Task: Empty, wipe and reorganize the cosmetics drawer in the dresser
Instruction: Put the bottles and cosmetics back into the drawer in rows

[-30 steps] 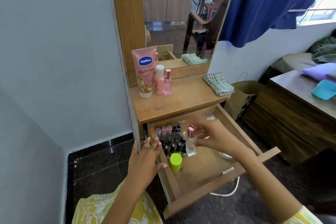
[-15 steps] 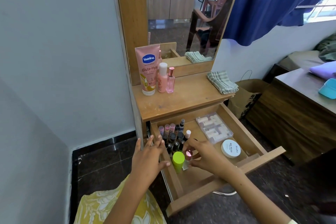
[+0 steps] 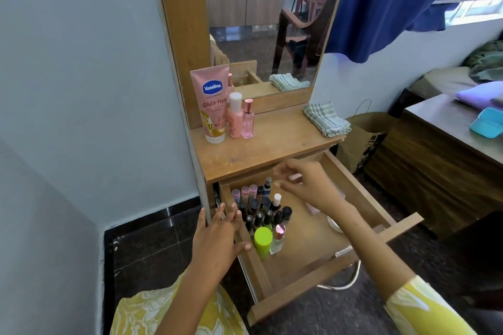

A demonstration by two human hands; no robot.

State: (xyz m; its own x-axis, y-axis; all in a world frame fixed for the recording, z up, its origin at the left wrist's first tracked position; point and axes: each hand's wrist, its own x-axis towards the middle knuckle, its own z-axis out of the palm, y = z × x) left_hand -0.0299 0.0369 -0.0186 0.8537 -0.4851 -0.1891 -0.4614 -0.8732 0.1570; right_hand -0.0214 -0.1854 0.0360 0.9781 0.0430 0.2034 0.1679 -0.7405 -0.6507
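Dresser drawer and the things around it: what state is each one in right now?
Drawer: pulled open.
Small bottles: upright, clustered at drawer's left.
Green-capped bottle: upright, capped.
Vaseline tube: standing on its cap.
Cloth: folded on top.
Left hand: resting on drawer's side.
Right hand: empty, over drawer.

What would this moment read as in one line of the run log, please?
drawer: open, bottles inside | left hand: on drawer edge | right hand: above drawer, empty

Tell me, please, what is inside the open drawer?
The drawer holds small bottles, a green-capped bottle and a pink-capped clear bottle. The right hand covers most of whatever lies beneath it.
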